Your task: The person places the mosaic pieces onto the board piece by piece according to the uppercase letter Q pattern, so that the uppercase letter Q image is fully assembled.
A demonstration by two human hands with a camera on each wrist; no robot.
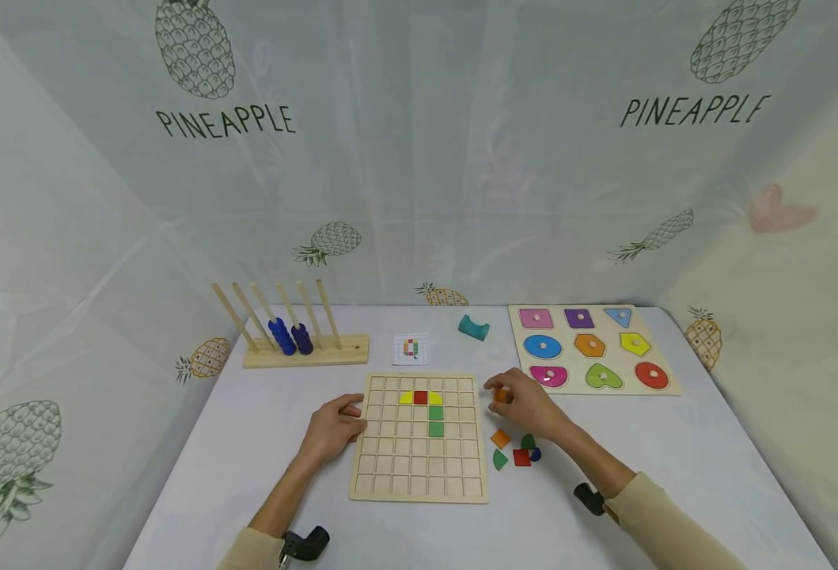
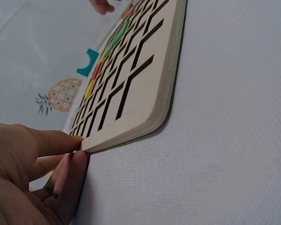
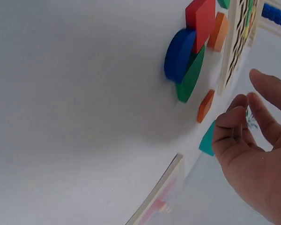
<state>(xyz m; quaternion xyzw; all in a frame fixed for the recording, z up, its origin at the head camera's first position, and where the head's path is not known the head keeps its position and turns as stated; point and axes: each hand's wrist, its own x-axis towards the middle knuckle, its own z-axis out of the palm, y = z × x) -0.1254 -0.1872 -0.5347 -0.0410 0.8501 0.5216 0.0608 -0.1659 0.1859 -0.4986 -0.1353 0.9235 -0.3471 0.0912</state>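
A wooden grid board (image 1: 390,467) lies flat, with two yellow pieces (image 1: 407,397), a red square (image 1: 421,397) and two green squares (image 1: 436,413) in its cells. At its left edge my left hand (image 1: 333,429) holds the rim between thumb and fingers, seen close up in the left wrist view. Beside the board's right edge, my right hand (image 1: 532,406) hovers with fingers loosely bent around an orange piece (image 1: 502,394). In the right wrist view that orange piece (image 3: 205,106) stands apart from the fingertips, and the hand (image 3: 257,140) grips nothing.
Loose pieces lie right of the board: an orange square (image 1: 500,438), green pieces (image 1: 500,459), a red square (image 1: 521,457) and a blue piece (image 1: 536,454). Behind are a peg stand with beads (image 1: 308,352), a pattern card (image 1: 410,348), a teal block (image 1: 473,327) and a shape puzzle (image 1: 561,364).
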